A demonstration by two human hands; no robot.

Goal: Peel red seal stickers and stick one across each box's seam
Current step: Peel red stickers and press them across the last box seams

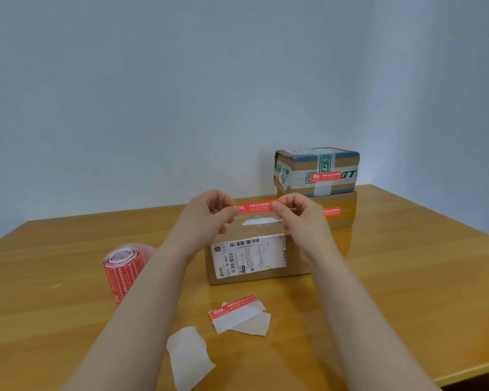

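I hold a red seal sticker (255, 207) stretched flat between both hands, just above the near cardboard box (251, 258). My left hand (209, 214) pinches its left end and my right hand (299, 214) pinches its right end. The near box has a white shipping label on its front face and a torn white patch on top. Behind it stand two stacked boxes: the upper one (316, 170) wrapped in green-printed tape carries a red sticker (326, 175), and the lower one (342, 213) also shows a red sticker (331, 211).
A roll of red seal stickers (122, 268) lies on the wooden table (407, 277) to the left. Near the front edge lie white backing scraps (188, 355) and a partly peeled red sticker on its backing (239, 313). A pale wall stands behind.
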